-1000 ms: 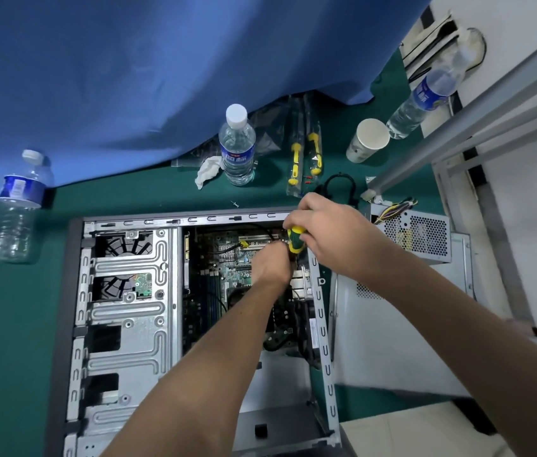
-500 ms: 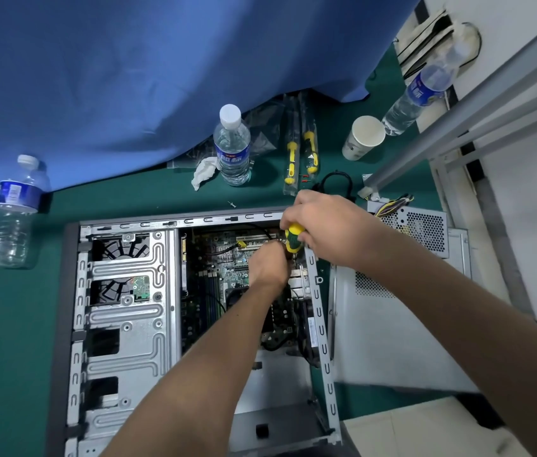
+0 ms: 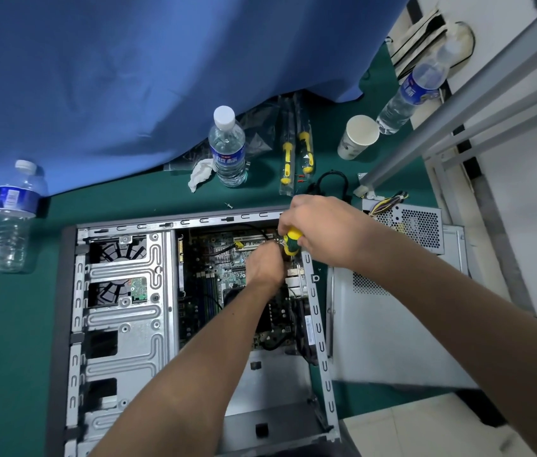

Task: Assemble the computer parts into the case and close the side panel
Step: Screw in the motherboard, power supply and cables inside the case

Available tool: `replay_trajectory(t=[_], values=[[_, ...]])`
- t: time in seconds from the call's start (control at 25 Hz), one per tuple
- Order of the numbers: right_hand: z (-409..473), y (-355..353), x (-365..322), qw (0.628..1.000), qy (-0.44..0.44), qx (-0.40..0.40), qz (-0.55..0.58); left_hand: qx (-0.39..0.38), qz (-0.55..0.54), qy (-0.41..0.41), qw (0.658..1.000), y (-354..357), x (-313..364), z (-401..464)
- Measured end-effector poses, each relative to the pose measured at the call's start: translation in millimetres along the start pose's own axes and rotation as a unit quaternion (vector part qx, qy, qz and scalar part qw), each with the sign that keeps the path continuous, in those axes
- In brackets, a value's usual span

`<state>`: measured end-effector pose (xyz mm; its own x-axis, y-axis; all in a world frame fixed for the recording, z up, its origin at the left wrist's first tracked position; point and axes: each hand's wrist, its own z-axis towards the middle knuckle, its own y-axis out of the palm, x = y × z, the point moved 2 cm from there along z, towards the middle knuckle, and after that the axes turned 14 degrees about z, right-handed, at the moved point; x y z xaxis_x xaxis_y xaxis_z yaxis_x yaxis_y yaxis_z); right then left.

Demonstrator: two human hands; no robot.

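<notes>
The open computer case (image 3: pixel 122 311) lies flat on the green table, its motherboard (image 3: pixel 224 258) exposed in the upper middle. My right hand (image 3: pixel 323 229) grips a yellow-and-green screwdriver (image 3: pixel 291 242) pointing down at the case's top right corner. My left hand (image 3: pixel 265 267) reaches inside just below the screwdriver, fingers curled near its tip; what they hold is hidden. The power supply (image 3: pixel 415 225) and the grey side panel (image 3: pixel 389 324) lie to the right of the case.
Water bottles stand at the left (image 3: pixel 11 216), centre (image 3: pixel 227 146) and far right (image 3: pixel 415 87). A paper cup (image 3: pixel 357 136), two packaged screwdrivers (image 3: pixel 296 153), a crumpled tissue (image 3: pixel 199 173) and a loose screw (image 3: pixel 228 205) lie behind the case. A blue cloth (image 3: pixel 128 77) hangs behind.
Both hands stay at the case's top right corner with the screwdriver. Only the camera view shifted slightly.
</notes>
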<state>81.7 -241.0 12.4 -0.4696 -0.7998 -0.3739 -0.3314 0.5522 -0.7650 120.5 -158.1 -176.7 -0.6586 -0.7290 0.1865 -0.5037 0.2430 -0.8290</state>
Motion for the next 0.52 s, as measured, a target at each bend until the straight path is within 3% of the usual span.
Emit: replay_trajectory(t=[0.36, 0.52], values=[[-0.5, 2.5, -1.4, 1.000, -0.013, -0.001, -0.026, -0.019, -0.019, 0.010, 1.000, -0.4, 1.1, -3.2], [6.1, 2.1, -6.6, 0.997, -0.021, -0.007, -0.072, 0.008, 0.019, 0.074, 0.997, -15.4, -9.2, -19.4]])
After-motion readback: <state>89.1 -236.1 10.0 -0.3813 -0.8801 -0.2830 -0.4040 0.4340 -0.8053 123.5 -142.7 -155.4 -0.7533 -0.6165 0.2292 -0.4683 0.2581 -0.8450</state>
